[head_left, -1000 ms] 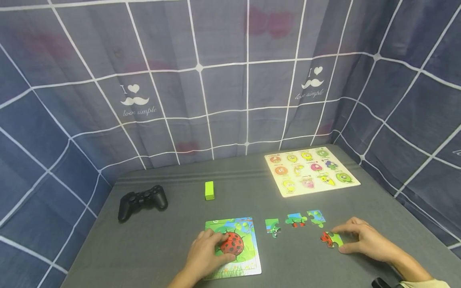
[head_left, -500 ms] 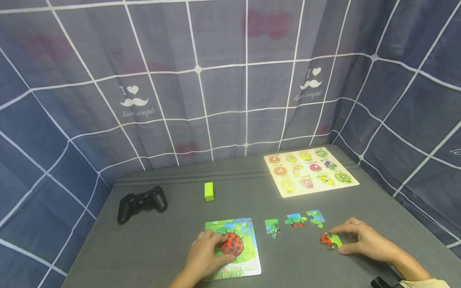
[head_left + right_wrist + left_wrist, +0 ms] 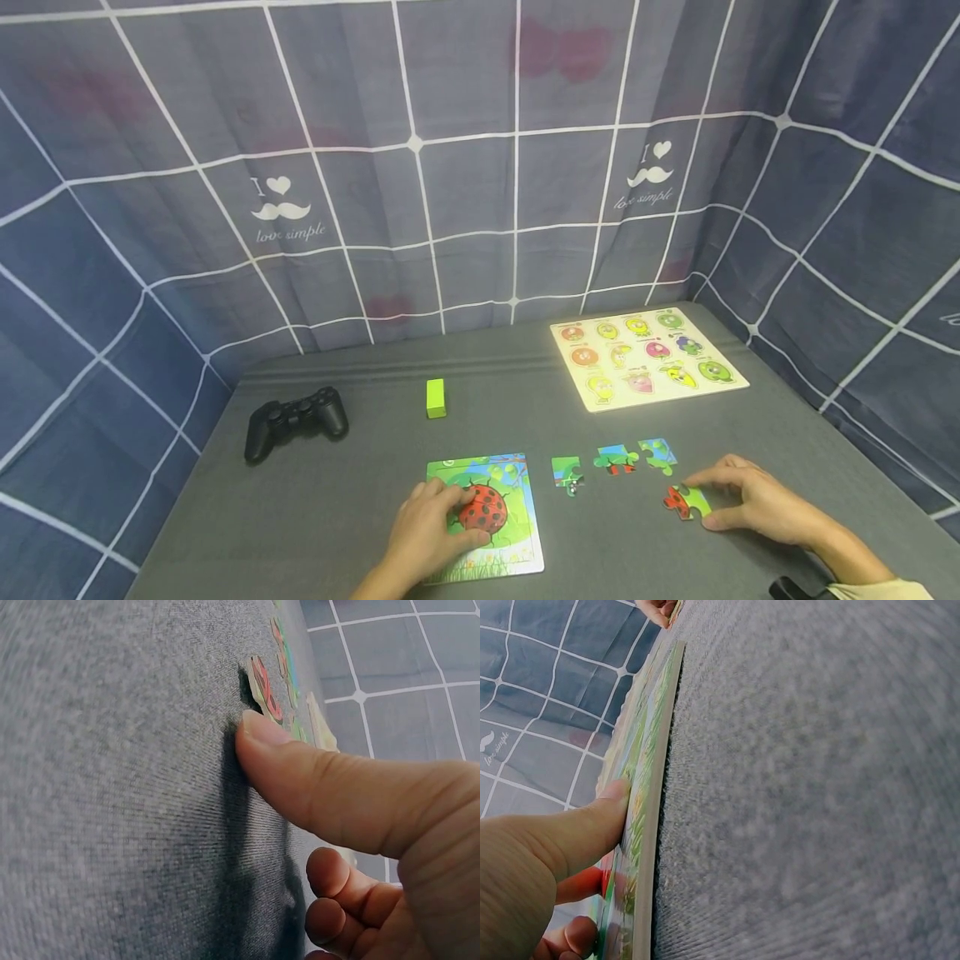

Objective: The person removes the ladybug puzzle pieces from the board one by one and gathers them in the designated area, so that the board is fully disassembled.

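A square ladybug jigsaw puzzle (image 3: 521, 546) lies flat on the dark grey table, and my left hand (image 3: 427, 529) rests on its left side. In the left wrist view the thumb (image 3: 592, 825) presses on the puzzle's face near its front edge. To the right, my right hand (image 3: 765, 504) pinches a red and green jigsaw piece (image 3: 697, 500) between thumb and forefinger, low over the cloth. The right wrist view shows this piece (image 3: 264, 686) tilted just beyond the thumb tip. Three loose pieces lie between the hands: a green one (image 3: 567, 472) and two with blue (image 3: 617, 457), (image 3: 659, 454).
At the back right lies a pale board (image 3: 592, 396) with fruit pictures. A black game controller (image 3: 297, 421) sits at the left, and a lime-green block (image 3: 436, 398) stands behind the puzzle. A checked dark blue curtain (image 3: 465, 192) closes off the back and sides.
My right hand has shifted very slightly left with the pinched jigsaw piece, which has turned a little. My left hand stays on the puzzle.
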The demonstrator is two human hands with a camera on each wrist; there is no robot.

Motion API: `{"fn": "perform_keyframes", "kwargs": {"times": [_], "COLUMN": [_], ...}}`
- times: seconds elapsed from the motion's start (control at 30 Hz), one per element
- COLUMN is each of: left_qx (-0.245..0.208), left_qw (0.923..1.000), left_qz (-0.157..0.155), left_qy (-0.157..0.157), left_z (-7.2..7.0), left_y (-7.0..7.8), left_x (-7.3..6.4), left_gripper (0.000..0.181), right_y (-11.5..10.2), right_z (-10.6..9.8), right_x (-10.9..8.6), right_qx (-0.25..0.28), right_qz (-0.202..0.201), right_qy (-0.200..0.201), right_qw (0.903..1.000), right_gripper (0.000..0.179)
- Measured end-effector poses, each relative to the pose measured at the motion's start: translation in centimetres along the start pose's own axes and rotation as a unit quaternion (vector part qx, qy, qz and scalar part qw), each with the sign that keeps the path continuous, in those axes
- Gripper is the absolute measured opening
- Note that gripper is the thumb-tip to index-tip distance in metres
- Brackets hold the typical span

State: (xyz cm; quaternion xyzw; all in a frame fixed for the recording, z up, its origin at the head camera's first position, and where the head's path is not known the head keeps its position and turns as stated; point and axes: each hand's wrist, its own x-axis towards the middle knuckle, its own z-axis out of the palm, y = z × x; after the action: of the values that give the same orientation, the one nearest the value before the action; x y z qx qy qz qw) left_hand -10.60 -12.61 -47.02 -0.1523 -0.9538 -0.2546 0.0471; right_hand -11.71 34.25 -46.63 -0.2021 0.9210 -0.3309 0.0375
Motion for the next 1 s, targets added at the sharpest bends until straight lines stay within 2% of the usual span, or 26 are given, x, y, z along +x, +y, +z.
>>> {"fn": "perform_keyframes", "kwargs": {"times": [0.2, 0.47, 1.0], "left_qx": [-0.004, -0.002, 0.001], "left_qw": [1.0, 1.0, 1.0], "left_qz": [0.0, 0.002, 0.003], "left_qy": [0.001, 0.001, 0.005], "left_z": [-0.04, -0.07, 0.08], "left_y": [0.04, 0.08, 0.01], "left_x": [0.0, -0.06, -0.08], "left_gripper": [0.058, 0.057, 0.057], "right_y": [-0.21, 0.17, 0.18], "right_z": [-0.17, 0.19, 0.33], "right_x": [0.26, 0.13, 0.18], "right_qx": [0.011, -0.006, -0.03], "right_qz": [0.026, -0.021, -0.021], "right_qy": [-0.01, 0.03, 0.043], "right_qw": [0.9996, 0.9993, 0.9984], "right_gripper": [0.047, 0.042, 0.044]}}
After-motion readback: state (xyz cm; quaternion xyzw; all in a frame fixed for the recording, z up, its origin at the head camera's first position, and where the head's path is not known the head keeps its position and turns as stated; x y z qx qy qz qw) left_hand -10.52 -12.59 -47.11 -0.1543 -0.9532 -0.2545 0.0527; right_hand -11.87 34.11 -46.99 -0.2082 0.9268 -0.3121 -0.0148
